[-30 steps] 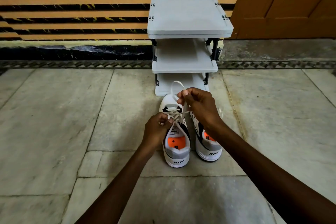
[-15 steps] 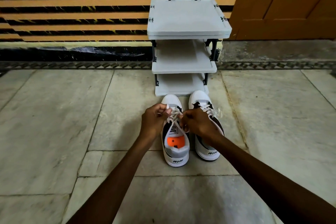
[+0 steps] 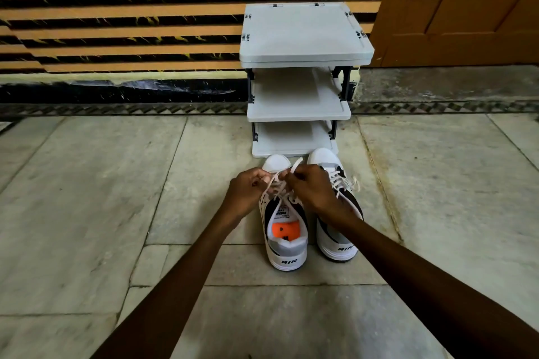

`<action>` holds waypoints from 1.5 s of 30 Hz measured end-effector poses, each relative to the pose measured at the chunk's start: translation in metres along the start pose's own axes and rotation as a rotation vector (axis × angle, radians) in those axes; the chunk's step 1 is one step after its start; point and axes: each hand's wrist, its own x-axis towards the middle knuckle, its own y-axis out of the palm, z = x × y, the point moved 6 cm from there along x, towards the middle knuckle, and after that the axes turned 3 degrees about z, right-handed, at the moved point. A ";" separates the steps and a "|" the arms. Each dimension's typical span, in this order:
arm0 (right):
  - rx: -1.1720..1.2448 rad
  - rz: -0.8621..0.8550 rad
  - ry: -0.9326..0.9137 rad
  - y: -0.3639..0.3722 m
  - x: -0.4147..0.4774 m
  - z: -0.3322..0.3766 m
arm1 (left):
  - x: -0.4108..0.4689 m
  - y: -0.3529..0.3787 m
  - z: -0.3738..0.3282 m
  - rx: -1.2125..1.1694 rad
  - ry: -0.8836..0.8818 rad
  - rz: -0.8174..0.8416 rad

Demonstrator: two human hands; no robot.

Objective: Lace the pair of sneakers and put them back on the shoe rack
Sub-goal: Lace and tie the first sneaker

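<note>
Both hands are closing in over the left sneaker (image 3: 284, 230) vs a sec ago, when the right hand was lifting a lace loop high over the toe; now the loop is down and short, so the knot is prob. tightening and lacing is nearly done; racking is still pending. Left hand (image 3: 248, 194) is pinching one lace (image 3: 277, 183) strand; right hand (image 3: 310, 191) is clenching the other, a tip sticking up; the white/black sneaker w/ orange insole is sitting on the floor (image 3: 102, 213); right sneaker (image 3: 339, 213) beside it looks tied; toes are nearly touching the shoe rack (image 3: 294, 148) bottom shelf's front edge.
</note>
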 end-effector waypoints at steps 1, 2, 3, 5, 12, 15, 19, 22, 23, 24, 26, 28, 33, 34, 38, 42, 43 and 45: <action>0.037 -0.018 0.017 -0.004 0.000 -0.001 | -0.003 -0.001 0.002 -0.027 0.001 -0.022; 0.059 -0.031 0.020 -0.008 0.000 -0.002 | -0.006 -0.002 0.001 -0.067 0.010 -0.029; 0.070 -0.041 0.016 -0.013 0.000 -0.002 | -0.009 -0.002 -0.002 -0.106 0.029 -0.017; 0.094 -0.047 0.027 -0.018 0.002 -0.003 | -0.016 0.003 -0.013 -0.129 0.077 0.047; -0.018 0.054 -0.017 -0.019 0.002 -0.003 | -0.016 0.011 -0.019 -0.220 -0.025 -0.026; -0.086 0.059 -0.052 -0.020 0.002 0.000 | -0.014 0.011 -0.018 -0.186 0.012 0.007; -0.054 0.038 -0.076 -0.025 0.000 0.005 | -0.015 0.017 -0.018 -0.147 0.024 0.012; -0.037 -0.002 -0.068 -0.028 -0.001 0.009 | -0.015 0.016 -0.021 -0.117 0.043 -0.067; -0.019 -0.012 -0.064 -0.029 -0.001 0.009 | -0.014 0.015 -0.022 -0.098 0.052 -0.102; 0.003 -0.015 -0.057 -0.029 -0.001 0.010 | -0.013 0.013 -0.022 -0.079 0.064 -0.133; 0.027 -0.006 -0.031 -0.031 -0.001 0.009 | -0.010 0.013 -0.024 -0.036 0.090 -0.181; 0.031 0.027 -0.019 -0.026 -0.001 0.012 | -0.008 0.011 -0.025 0.054 0.125 -0.193; 0.048 0.041 -0.004 -0.025 -0.001 0.011 | -0.001 0.025 -0.028 0.163 0.194 -0.046; 0.059 0.045 -0.005 -0.026 -0.002 0.012 | -0.002 0.024 -0.027 0.158 0.192 -0.040; 0.127 0.048 -0.008 -0.028 -0.002 0.012 | -0.002 0.013 -0.020 0.100 0.124 -0.031; 0.119 0.059 0.019 -0.026 -0.002 0.010 | -0.003 0.006 -0.016 0.187 0.092 -0.089; 0.125 0.057 0.026 -0.025 -0.002 0.009 | -0.004 0.006 -0.017 0.236 0.112 -0.116; 0.140 0.049 0.027 -0.025 -0.002 0.009 | -0.007 0.006 -0.021 0.266 0.158 -0.136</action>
